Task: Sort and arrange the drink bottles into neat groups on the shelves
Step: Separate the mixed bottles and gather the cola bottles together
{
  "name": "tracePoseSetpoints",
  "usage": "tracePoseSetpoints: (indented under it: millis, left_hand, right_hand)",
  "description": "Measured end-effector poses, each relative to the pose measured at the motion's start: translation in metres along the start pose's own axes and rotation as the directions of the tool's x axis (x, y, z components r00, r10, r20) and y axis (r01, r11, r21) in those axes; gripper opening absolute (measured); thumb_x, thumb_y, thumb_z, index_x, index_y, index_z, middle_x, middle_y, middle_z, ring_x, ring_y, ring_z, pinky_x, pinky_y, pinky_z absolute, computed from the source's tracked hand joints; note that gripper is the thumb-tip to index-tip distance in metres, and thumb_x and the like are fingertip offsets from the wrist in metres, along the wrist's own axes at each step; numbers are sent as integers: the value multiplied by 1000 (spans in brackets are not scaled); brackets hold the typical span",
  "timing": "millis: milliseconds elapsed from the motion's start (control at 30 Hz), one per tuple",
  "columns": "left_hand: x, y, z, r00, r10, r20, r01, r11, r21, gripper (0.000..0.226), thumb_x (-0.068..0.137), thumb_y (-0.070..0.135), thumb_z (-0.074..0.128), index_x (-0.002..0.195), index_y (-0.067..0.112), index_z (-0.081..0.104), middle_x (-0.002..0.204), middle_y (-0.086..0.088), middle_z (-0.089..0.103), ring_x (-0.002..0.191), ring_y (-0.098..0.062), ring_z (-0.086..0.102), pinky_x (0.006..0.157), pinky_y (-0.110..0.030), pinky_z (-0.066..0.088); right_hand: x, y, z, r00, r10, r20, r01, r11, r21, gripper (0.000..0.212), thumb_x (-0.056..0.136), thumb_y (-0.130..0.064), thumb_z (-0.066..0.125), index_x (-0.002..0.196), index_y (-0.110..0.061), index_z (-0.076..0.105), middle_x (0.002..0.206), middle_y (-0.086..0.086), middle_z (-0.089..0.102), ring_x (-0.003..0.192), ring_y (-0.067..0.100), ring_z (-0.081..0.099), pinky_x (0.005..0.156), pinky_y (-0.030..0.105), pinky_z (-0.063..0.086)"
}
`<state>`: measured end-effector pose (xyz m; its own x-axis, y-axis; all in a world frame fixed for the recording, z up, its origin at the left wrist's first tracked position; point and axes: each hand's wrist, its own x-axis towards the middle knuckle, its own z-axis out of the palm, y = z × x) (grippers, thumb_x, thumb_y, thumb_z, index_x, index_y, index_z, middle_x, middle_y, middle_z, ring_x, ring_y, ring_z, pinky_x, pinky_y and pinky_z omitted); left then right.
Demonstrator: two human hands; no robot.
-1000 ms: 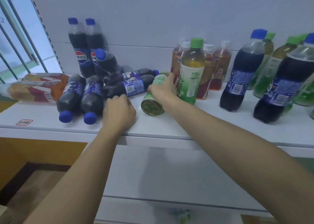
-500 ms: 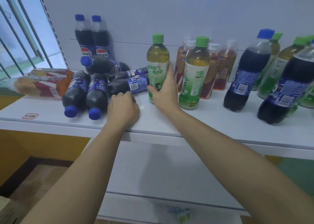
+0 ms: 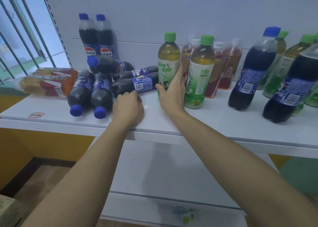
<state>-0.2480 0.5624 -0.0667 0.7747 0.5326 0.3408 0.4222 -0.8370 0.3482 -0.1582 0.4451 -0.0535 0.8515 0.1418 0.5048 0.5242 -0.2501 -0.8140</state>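
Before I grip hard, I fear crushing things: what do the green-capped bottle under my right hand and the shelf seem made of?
Green-capped bottle: clear, glossy plastic, likely thin; the tea shows through, with a printed film label. Shelf: smooth white, probably painted metal or laminate; its sheen leaves it open.

Green-capped tea bottle, yellow-green liquid; dark cola bottles, blue caps, blue labels; white shelf.
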Motion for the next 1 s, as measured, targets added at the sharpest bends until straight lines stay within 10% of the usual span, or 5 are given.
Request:
tracePoseSetpoints:
  millis: [100, 367, 633, 1000]
  left_hand:
    - [0, 3, -2, 998, 24, 63, -24, 1000, 5, 24, 95, 14, 48, 110, 21, 65, 122, -13, 64, 113, -36, 55, 94, -43, 46]
    - [12, -14, -68, 906, 352, 234, -362, 932, -2, 18, 94, 20, 59, 106, 16, 71, 105, -7, 72, 92, -27, 66, 85, -39, 56]
    - [40, -100, -124, 931, 366, 16, -366, 931, 14, 12, 93, 24, 59, 95, 21, 71, 87, -5, 71, 80, -29, 64, 77, -46, 57]
    - [108, -197, -130, 910, 411, 57, -411, 912, -22, 13, 94, 21, 57, 94, 25, 70, 82, 4, 60, 83, -24, 58, 75, -35, 46]
  right_hand:
    - [0, 0, -3, 1000, 2, -9, -2, 1000, -2, 105, 83, -10, 81, 162, -18, 12, 158, 10, 38, 139, 29, 45, 113, 39, 40]
    - [-8, -6, -4, 968, -215, -131, 207, 976, -69, 99, 84, -14, 78, 160, -3, 16, 162, 19, 24, 150, 21, 21, 121, 17, 9]
    - [-14, -32, 11, 670, -739, -70, 690, 654, -310, 52, 83, -11, 72, 131, -3, 54, 130, 24, 55, 122, 35, 49, 113, 33, 33]
    - [30, -101, 127, 794, -411, 448, 549, 801, -240, 59, 84, -31, 79, 137, -16, 56, 134, 5, 58, 123, 24, 53, 108, 40, 41]
